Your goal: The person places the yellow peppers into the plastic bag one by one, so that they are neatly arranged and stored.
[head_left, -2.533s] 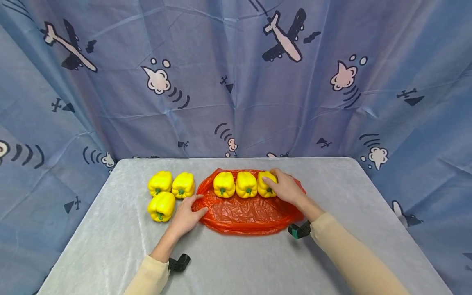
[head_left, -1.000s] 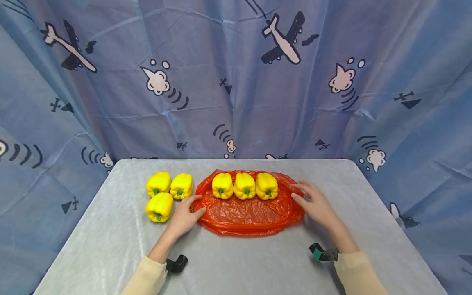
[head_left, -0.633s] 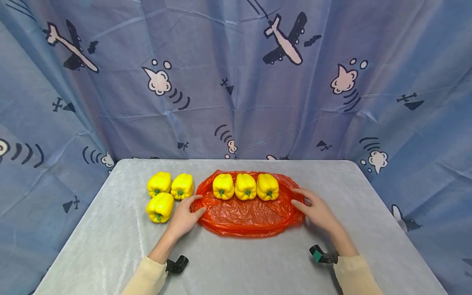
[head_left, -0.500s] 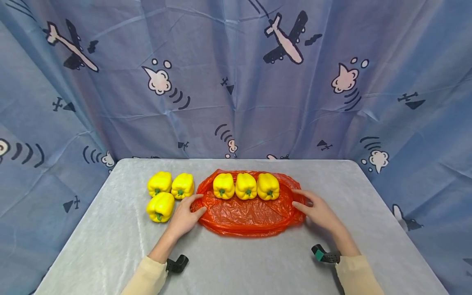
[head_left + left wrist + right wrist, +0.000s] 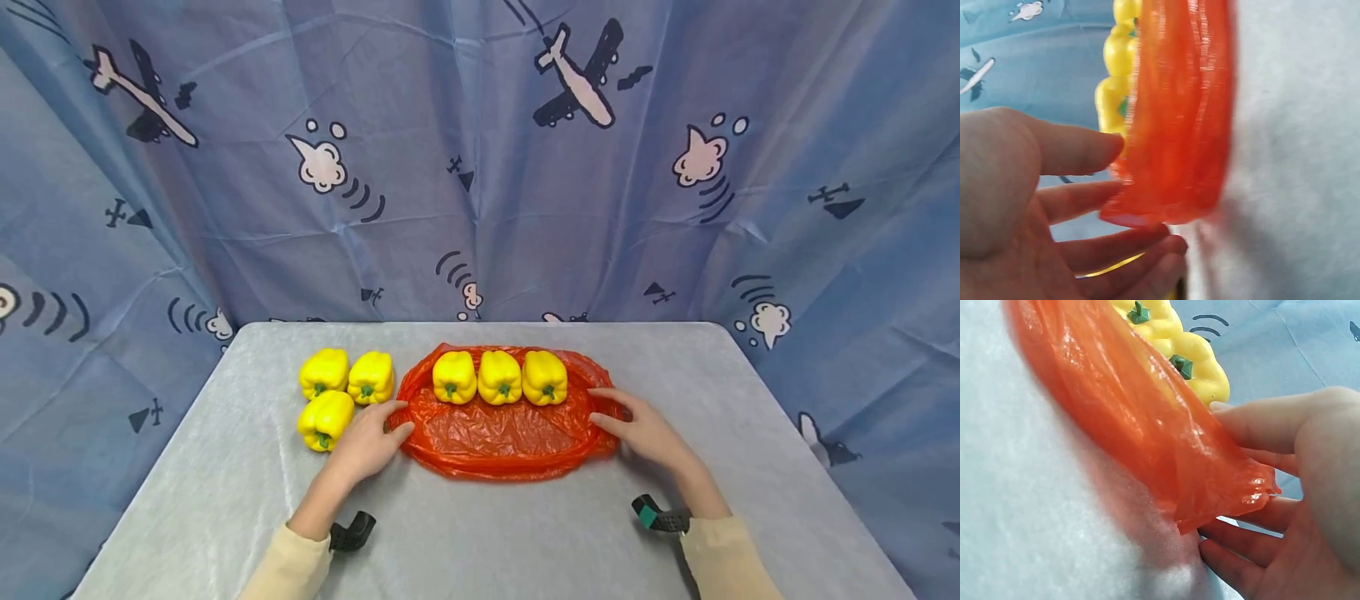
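Note:
A red plastic bag (image 5: 495, 433), its mouth spread wide, lies on the table. Three yellow bell peppers (image 5: 499, 377) with green stems stand in a row inside its far side. My left hand (image 5: 367, 442) is at the bag's left edge, thumb and fingers apart; in the left wrist view its fingertips (image 5: 1163, 234) are right beside the red plastic. On the right edge, my right hand (image 5: 648, 429) has its thumb at the rim and its other fingers (image 5: 1235, 544) partly hidden behind the plastic, loosely around it.
Left of the bag, three more yellow bell peppers (image 5: 326, 408) stand grouped on the grey-white table (image 5: 487, 542), close to my left hand. A blue patterned curtain (image 5: 480, 167) hangs behind the table. Each wrist wears a black camera mount (image 5: 352, 531).
My right hand has left the rightmost pepper in the bag and come to the bag's right edge. My left hand has just shifted slightly left.

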Available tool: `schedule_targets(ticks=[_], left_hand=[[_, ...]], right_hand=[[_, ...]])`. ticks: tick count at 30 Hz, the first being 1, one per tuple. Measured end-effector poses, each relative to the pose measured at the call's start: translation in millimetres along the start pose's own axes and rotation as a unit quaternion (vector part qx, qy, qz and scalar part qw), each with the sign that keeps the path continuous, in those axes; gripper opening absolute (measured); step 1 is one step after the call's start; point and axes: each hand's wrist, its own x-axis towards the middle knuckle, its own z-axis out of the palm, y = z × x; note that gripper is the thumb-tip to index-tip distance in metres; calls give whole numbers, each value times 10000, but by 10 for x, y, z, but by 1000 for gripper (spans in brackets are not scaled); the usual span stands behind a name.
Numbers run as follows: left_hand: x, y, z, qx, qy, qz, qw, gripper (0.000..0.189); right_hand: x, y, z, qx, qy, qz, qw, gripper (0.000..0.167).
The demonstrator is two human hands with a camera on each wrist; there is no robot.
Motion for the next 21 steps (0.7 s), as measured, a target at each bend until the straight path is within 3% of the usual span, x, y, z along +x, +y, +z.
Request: schedule_targets(ticks=[5,13,21], left_hand=[[-66,58,-66,414,136,167,9989,42],[-190,124,-262,640,237,482,9965,45],[-229,47,-514,588,945,1189,9866,31]], right_hand=[[-4,6,1,24,42,-8,10000,52],[-15,4,5,45,32,89,9999,52],[-17,-61,17,31,17,72,10000,52]])
